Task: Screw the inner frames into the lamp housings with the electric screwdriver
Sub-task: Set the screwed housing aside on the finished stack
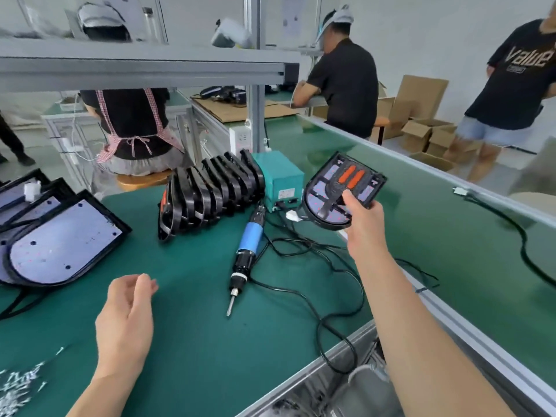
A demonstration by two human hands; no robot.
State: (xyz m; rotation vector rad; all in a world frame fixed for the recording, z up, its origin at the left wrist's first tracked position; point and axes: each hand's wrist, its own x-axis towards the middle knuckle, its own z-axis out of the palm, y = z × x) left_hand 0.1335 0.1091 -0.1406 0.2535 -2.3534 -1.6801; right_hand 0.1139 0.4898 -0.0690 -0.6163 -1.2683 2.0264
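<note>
Head view: the right hand (363,224) is pinching a housing (323,188) at its near edge, thumb lying on the face and fingers going underneath. It is holding the piece in the air, tilted towards the camera, above the cables (301,245) and just right of the green box (278,176). The housing is looking like moulded plastic: light enough for one hand, stiff, probably a little slick. A black and orange frame (350,177) is sitting in it over pale panels that are likely better left untouched, so the rim is offering the safest hold, much as the hand is taking it now. Whether any screws are already sitting in the frame is too small to tell.

The left hand (126,314) is hovering low over the counter (195,362), fingers relaxed and loosely bent, holding nothing. The screwdriver (248,248) is lying on the counter between the two hands, bit pointing towards the person, touched by neither. A row (210,194) of more housings is standing on edge behind it, leaning against the box; loose screws (18,383) are lying heaped at the near left, beside the left forearm.
</note>
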